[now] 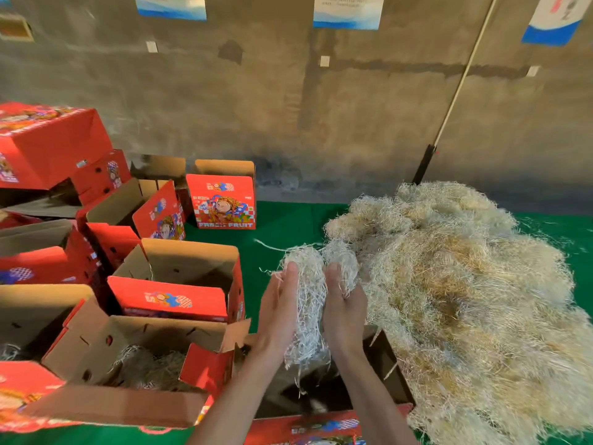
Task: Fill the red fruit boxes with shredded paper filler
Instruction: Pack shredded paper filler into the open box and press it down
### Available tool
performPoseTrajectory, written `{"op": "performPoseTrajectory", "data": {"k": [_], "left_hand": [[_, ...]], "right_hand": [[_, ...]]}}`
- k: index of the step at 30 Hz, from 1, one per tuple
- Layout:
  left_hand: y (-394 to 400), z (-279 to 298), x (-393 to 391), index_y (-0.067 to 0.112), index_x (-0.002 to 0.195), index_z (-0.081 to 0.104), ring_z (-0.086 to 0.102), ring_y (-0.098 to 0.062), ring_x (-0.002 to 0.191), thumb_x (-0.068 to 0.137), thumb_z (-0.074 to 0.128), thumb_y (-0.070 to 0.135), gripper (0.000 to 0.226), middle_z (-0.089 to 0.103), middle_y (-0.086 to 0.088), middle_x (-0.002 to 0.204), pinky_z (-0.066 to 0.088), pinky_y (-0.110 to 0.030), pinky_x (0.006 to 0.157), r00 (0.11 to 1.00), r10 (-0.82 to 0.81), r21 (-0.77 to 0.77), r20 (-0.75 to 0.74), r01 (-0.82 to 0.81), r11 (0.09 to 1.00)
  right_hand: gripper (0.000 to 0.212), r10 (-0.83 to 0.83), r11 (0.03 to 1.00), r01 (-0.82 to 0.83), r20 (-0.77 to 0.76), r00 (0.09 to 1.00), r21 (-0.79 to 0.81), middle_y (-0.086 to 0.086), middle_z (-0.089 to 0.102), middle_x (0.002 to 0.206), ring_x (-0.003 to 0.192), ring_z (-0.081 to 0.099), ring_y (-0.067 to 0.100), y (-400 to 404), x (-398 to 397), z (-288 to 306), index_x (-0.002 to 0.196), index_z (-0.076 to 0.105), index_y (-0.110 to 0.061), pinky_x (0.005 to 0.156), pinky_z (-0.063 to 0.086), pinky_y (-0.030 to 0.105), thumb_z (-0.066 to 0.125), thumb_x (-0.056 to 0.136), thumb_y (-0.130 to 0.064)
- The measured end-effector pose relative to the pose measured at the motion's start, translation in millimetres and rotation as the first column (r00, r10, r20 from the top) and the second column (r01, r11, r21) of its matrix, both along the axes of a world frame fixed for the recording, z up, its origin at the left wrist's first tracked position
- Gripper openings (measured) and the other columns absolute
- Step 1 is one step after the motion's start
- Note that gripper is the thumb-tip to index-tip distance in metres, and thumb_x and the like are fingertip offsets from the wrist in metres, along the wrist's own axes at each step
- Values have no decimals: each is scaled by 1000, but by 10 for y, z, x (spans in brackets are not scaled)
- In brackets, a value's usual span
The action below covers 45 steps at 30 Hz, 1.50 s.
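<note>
A clump of pale shredded paper (308, 303) is pressed between my left hand (278, 311) and my right hand (344, 311), held above an open red fruit box (393, 364) right under my forearms. That box's dark inside looks nearly bare. To the right lies the big heap of shredded paper filler (459, 284) on the green mat. At lower left an open red box (138, 370) holds some filler. Behind it stands another open red box (175, 284) whose inside shows only cardboard.
More red fruit boxes (221, 200) stand and lie stacked at the left and back left (48, 146). A grey concrete wall runs across the back, with a pole (455, 94) leaning against it. The green mat (282, 226) shows between boxes and heap.
</note>
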State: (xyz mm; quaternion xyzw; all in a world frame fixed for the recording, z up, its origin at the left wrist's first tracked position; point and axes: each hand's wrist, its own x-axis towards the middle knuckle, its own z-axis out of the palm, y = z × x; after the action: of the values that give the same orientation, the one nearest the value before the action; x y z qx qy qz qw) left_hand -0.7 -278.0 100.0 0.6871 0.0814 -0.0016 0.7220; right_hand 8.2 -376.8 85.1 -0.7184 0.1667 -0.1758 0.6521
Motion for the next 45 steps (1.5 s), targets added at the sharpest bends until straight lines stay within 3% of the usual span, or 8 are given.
{"op": "performPoseTrajectory", "data": {"k": [4, 9, 16, 22, 29, 37, 40, 45], "left_hand": [[-170, -164, -24, 26, 153, 38, 33, -12, 145, 81, 37, 88, 95, 38, 8, 156, 25, -35, 115, 988, 139, 44, -68, -136, 990], [34, -14, 48, 26, 58, 41, 34, -11, 44, 85, 35, 85, 65, 35, 10, 51, 27, -28, 47, 976, 199, 38, 94, -203, 978], [538, -1, 386, 21, 145, 42, 45, -27, 133, 81, 52, 80, 88, 46, -8, 150, 31, -54, 114, 955, 156, -249, -254, -220, 943], [145, -170, 116, 78, 115, 40, 30, 6, 138, 72, 42, 95, 47, 40, 48, 132, 21, -45, 120, 989, -128, -298, -77, 99, 949], [-117, -286, -101, 22, 114, 54, 50, 4, 74, 67, 47, 95, 87, 54, 21, 83, 39, -25, 75, 997, 72, -89, -22, -74, 993], [424, -193, 18, 47, 128, 61, 59, -17, 123, 50, 71, 88, 88, 63, 6, 135, 48, -53, 102, 980, -33, -331, -198, -35, 943], [506, -222, 62, 44, 134, 59, 55, -20, 130, 63, 66, 88, 84, 58, 3, 142, 40, -55, 109, 964, -190, -423, -186, 96, 901], [476, -219, 86, 37, 126, 68, 62, -30, 123, 73, 62, 82, 70, 66, -7, 132, 40, -57, 110, 920, -372, -441, -127, 283, 852]], "right_hand": [[57, -62, 998, 66, 127, 990, -23, -12, 55, 63, 59, 57, -5, 168, -20, 96, 77, 59, -33, 60, 45, 11, 35, 87, -84], [61, 79, 997, -76, 144, 986, -26, -7, 39, 44, 37, 32, 13, -10, 5, 135, 58, 46, -23, 37, 30, 21, 48, 92, -72], [63, 14, 1000, -15, 55, 998, 7, -5, 30, 45, 36, 25, 11, -525, 31, 201, 49, 58, -36, 41, 34, 23, 41, 83, -87], [89, 294, 873, -308, 97, 951, 379, -2, 48, 151, 140, 44, 19, -293, -34, 304, 152, 37, -26, 115, 31, 53, 34, 85, -84], [47, 192, 980, -181, 179, 965, -77, -5, 38, 58, 53, 33, 15, -46, -162, 171, 70, 49, -29, 52, 34, 30, 42, 97, -67], [52, 182, 980, -186, 62, 981, 69, -12, 39, 48, 42, 39, 0, -582, -189, -76, 94, 53, -14, 57, 39, 21, 57, 91, -66], [38, 234, 966, -234, 16, 972, 108, -28, 66, 89, 94, 61, -10, -658, -204, -80, 104, 69, -53, 91, 40, 26, 53, 83, -80], [82, 471, 865, -438, -99, 876, 245, -8, 58, 58, 50, 54, 6, -680, -234, -122, 145, 28, -58, 62, 39, 42, 33, 74, -97]]}}
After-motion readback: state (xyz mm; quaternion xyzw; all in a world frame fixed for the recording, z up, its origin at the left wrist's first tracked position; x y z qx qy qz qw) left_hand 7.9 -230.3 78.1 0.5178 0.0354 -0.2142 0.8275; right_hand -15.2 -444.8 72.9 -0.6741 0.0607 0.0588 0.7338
